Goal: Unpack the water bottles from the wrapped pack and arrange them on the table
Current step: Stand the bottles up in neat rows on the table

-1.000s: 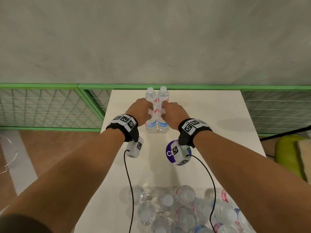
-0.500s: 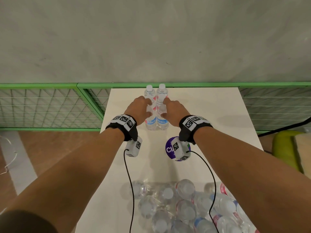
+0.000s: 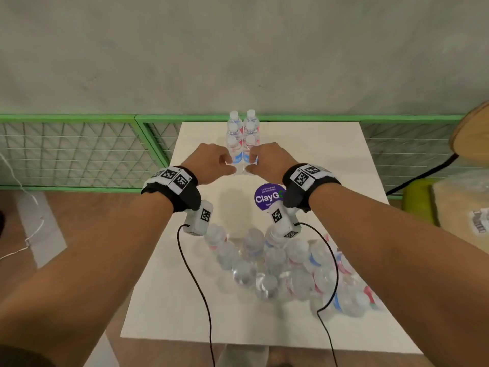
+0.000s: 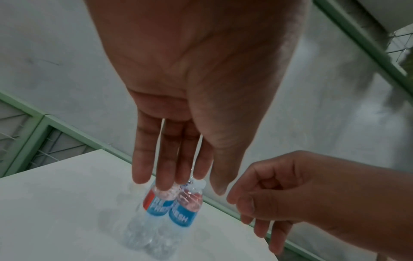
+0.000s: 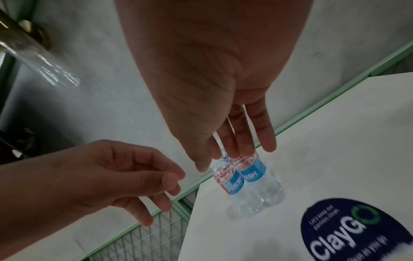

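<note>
- Done: six water bottles (image 3: 243, 139) upright in two files at far end of worktop (image 3: 330, 154).
- Left: heap of wrapped bottles (image 3: 285, 268) at near end.
- Left hand (image 3: 211, 162), right hand (image 3: 267, 161): fingers loose, empty, near front pair.

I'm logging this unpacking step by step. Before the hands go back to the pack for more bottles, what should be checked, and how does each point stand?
1. Left hand empty: ok.
2. Right hand empty: ok.
3. Arranged bottles upright in two columns: ok.
4. Hands clear of the front pair: ok.
5. Bare table beside the columns: ok.
6. Wrap on the pack open: cannot tell.
</note>
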{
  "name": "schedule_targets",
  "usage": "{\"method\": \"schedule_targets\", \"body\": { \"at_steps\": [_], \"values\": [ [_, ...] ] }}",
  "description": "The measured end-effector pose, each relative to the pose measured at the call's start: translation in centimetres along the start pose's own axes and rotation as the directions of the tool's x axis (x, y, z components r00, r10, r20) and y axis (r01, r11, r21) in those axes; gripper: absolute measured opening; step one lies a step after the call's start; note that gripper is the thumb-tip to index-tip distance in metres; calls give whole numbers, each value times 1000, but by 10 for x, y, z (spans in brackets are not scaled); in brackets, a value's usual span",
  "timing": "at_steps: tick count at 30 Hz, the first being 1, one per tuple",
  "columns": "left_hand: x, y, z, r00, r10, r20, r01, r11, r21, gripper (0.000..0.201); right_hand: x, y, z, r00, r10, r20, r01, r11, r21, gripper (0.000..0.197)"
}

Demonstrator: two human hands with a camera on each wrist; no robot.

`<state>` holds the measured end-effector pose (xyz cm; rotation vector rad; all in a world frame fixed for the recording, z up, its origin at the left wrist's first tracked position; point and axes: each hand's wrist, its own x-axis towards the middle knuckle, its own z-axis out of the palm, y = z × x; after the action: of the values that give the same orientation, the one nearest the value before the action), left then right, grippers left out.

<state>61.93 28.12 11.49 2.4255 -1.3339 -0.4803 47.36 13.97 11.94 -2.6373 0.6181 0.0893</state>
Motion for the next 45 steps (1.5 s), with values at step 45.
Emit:
{"method": "schedule_targets", "body": {
  "at_steps": [45],
  "values": [
    [-16, -17, 25, 998, -54, 35, 48, 987, 155, 27, -8, 16, 30, 997, -32, 72, 37, 997, -70, 26]
  ]
}}
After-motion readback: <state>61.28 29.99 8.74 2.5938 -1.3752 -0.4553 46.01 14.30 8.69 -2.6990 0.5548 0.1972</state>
